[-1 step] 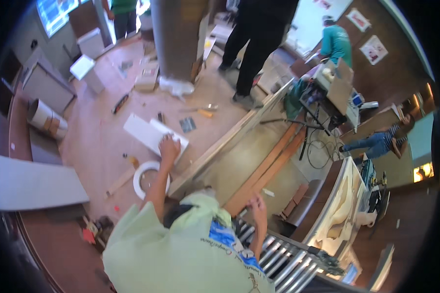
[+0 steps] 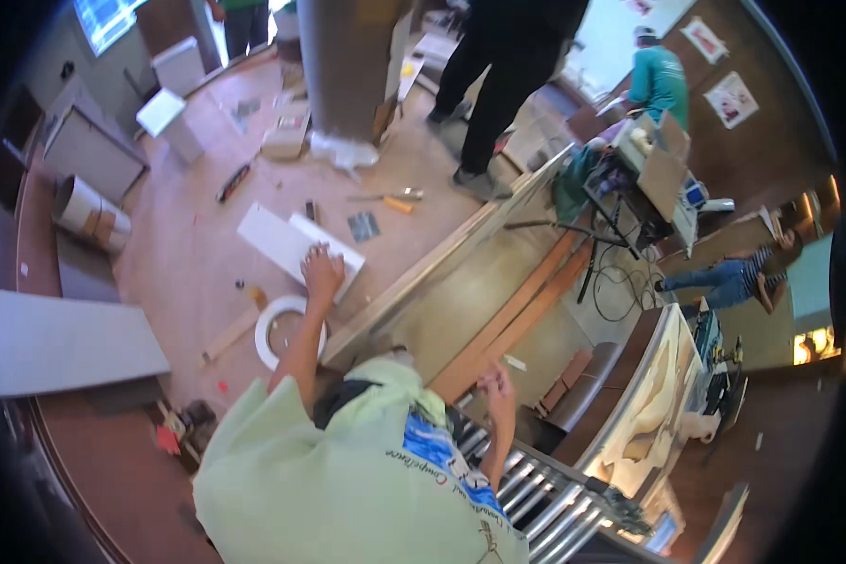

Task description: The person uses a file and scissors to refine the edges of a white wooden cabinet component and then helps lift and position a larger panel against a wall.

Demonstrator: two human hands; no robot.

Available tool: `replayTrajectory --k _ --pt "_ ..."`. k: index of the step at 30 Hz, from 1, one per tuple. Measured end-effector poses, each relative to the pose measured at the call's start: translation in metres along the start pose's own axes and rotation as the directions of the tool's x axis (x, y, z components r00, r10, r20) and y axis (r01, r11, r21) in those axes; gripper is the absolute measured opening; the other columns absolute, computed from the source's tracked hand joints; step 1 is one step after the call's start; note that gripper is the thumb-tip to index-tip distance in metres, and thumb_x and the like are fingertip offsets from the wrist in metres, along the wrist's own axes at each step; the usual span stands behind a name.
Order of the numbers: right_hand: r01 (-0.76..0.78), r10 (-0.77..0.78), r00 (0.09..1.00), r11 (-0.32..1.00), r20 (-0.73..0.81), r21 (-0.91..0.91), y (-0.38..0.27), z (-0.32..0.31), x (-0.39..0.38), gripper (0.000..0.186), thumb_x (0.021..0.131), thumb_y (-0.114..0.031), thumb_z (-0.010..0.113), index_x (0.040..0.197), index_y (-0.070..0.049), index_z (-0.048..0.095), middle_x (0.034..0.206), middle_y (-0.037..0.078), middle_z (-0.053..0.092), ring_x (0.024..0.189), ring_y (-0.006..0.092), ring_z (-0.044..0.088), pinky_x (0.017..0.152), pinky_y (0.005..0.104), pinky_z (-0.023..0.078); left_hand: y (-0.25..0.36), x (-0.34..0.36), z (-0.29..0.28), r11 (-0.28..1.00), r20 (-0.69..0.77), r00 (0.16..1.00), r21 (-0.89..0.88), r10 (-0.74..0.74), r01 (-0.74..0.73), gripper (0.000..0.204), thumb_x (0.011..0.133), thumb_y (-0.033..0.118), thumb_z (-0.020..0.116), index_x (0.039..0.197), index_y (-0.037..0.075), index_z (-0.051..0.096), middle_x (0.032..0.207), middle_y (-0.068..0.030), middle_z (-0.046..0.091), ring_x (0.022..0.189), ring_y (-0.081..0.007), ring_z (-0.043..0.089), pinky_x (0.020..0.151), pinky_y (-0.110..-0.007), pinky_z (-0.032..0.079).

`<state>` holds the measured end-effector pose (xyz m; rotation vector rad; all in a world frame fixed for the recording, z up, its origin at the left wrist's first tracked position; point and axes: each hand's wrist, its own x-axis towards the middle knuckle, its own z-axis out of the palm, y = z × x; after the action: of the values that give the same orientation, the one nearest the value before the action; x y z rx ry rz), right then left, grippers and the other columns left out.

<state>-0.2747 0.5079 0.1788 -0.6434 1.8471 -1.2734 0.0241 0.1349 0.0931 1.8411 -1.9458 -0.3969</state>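
Two white boards lie partly overlapping on the pinkish-brown work surface. My left hand rests on their near end, its fingers bent and somewhat apart on the white face. Beside my left forearm lies a roll of white edge banding, partly hidden by the arm. My right hand is raised off to the right, above the metal rollers, with its fingers curled together. Whether anything small sits between those fingers cannot be made out.
A screwdriver-like tool with an orange handle, a grey square plate and a utility knife lie beyond the boards. A raised wooden edge borders the surface. Metal rollers are at lower right. Several people stand farther off.
The whole view has shifted slightly. My left hand stays on the white boards, and my right hand keeps nearly the same pose.
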Motion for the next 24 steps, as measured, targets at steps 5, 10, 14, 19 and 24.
replayTrajectory --k 5,10,14,19,24 --pt "-0.059 0.074 0.994 0.982 0.077 -0.181 -0.022 -0.025 0.047 0.046 0.098 -0.015 0.052 0.143 -0.001 0.050 0.100 0.010 0.066 0.090 0.0166 0.062 0.081 0.0289 0.048 0.003 0.008 0.028 0.971 0.047 0.970 0.049 -0.237 0.235 0.067 0.094 0.039 0.058 0.148 0.003 0.041 0.155 -0.0198 0.038 0.149 -0.0385 0.026 0.116 -0.068 0.017" --pt "-0.119 0.180 0.969 0.940 0.169 -0.320 -0.028 -0.032 0.087 0.046 0.098 -0.016 0.049 0.142 -0.003 0.051 0.105 0.014 0.069 0.093 0.0182 0.064 0.083 0.0304 0.049 0.003 0.003 0.062 0.952 -0.004 0.956 0.089 -0.292 0.292 0.074 0.093 0.037 0.059 0.153 0.002 0.034 0.162 -0.0191 0.026 0.153 -0.0390 0.015 0.116 -0.069 0.014" --pt "-0.024 0.144 0.948 0.923 0.285 -0.385 -0.030 -0.035 0.122 0.046 0.098 -0.016 0.049 0.141 -0.002 0.052 0.103 0.014 0.069 0.093 0.0180 0.064 0.083 0.0306 0.049 0.011 -0.006 0.069 0.959 0.035 0.972 0.173 -0.232 0.223 0.072 0.093 0.034 0.059 0.154 0.006 0.035 0.164 -0.0171 0.023 0.153 -0.0381 0.014 0.118 -0.066 0.015" --pt "0.080 0.109 0.893 0.916 0.436 -0.393 -0.057 -0.019 0.173 0.045 0.098 -0.013 0.051 0.140 0.001 0.052 0.100 0.011 0.068 0.089 0.0158 0.063 0.083 0.0298 0.050 0.007 -0.019 0.067 0.973 0.045 0.981 0.144 -0.186 0.178 0.068 0.091 0.030 0.061 0.152 0.009 0.040 0.163 -0.0165 0.024 0.153 -0.0365 0.014 0.120 -0.062 0.017" --pt "0.193 0.056 0.831 0.905 0.554 -0.380 -0.061 -0.022 0.222 0.044 0.097 -0.010 0.050 0.139 0.002 0.053 0.095 0.010 0.067 0.085 0.0151 0.063 0.080 0.0291 0.051 0.026 -0.037 0.066 0.989 0.039 0.995 0.125 -0.087 0.081 0.059 0.091 0.026 0.061 0.146 0.007 0.049 0.157 -0.0203 0.035 0.148 -0.0391 0.027 0.117 -0.061 0.026"
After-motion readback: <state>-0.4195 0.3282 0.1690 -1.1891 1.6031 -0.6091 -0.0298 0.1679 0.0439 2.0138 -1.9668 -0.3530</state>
